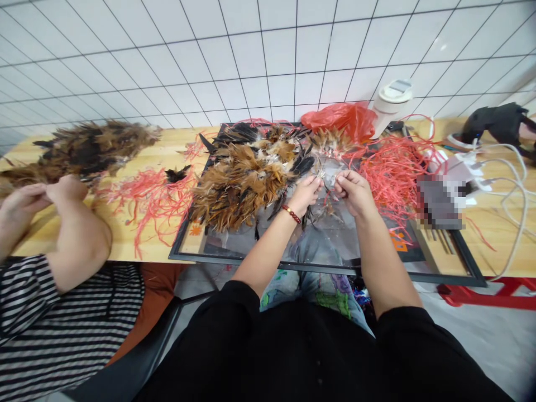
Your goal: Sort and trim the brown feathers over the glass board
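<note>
My left hand (pixel 307 192) is closed in a pinch over the dark framed panel, a red bead bracelet on its wrist. Pale quill-like ends (pixel 320 173) poke out at its fingertips, and dark feather bits show below it, so it seems to grip a small bunch of feathers. A short gap to the right, my right hand (pixel 352 188) is pinched too; whatever its fingertips hold is too small to name. Left of my hands lies a big heap of brown and black feathers (pixel 247 184). Beyond them is a smaller feather bunch (pixel 333 140).
Red plastic strings (pixel 389 173) lie tangled at right, beside a red bag (pixel 341 123) and white tumbler (pixel 391 103). White cables (pixel 521 195) run along the right. Leftward, a co-worker's hands (pixel 46 192) are near more feathers (pixel 92 151) and red strings (pixel 154 195).
</note>
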The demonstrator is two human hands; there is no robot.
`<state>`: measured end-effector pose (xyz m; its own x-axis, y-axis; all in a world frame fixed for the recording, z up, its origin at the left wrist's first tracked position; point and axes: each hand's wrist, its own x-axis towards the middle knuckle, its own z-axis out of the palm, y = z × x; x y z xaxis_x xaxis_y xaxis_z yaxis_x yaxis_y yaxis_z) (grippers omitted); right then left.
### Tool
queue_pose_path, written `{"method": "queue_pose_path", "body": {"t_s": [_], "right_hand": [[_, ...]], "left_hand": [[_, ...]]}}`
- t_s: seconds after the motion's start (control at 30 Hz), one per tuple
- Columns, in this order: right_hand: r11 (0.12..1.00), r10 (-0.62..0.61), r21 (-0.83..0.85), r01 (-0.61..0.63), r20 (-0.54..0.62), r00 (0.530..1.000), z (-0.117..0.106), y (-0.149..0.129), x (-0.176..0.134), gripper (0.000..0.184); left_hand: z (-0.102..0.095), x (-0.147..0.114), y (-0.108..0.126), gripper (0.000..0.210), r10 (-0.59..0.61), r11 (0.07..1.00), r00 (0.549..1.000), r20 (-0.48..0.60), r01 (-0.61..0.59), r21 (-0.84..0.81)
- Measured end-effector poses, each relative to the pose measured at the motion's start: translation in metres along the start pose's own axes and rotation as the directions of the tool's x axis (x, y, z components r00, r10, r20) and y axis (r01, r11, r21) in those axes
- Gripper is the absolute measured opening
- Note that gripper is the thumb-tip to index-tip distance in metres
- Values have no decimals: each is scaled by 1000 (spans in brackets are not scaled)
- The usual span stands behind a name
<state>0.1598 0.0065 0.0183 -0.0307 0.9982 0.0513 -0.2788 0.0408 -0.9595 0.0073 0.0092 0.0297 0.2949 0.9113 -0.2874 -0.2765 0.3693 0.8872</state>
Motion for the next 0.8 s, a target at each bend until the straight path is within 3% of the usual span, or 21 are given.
{"method": "queue_pose_path", "body": {"t_s": [0.27, 0.37, 0.5, 0.63, 0.8], "right_hand": [[986, -164, 9, 164, 3, 986, -1, -1, 0, 41], [974, -222, 47, 221, 14, 975, -4, -4, 0, 42], [980, -194, 60, 191, 45, 980, -7, -9, -4, 40], [987, -148, -54, 153, 81, 986, -11, -13, -8, 37], [996, -14, -83, 30, 184, 983, -10, -13, -9, 39]], "left_hand": [[3, -7, 3, 26, -180, 983, 961, 211, 169, 70], [4, -7, 3, 27, -159, 979, 973, 166, 133, 157], [3, -4, -3, 27, -163, 920, 977, 135, 101, 379], [0, -3, -9, 28, -150, 796, 947, 286, -56, 603], [1, -9, -3, 24, -182, 666, 890, 419, -202, 718]]}}
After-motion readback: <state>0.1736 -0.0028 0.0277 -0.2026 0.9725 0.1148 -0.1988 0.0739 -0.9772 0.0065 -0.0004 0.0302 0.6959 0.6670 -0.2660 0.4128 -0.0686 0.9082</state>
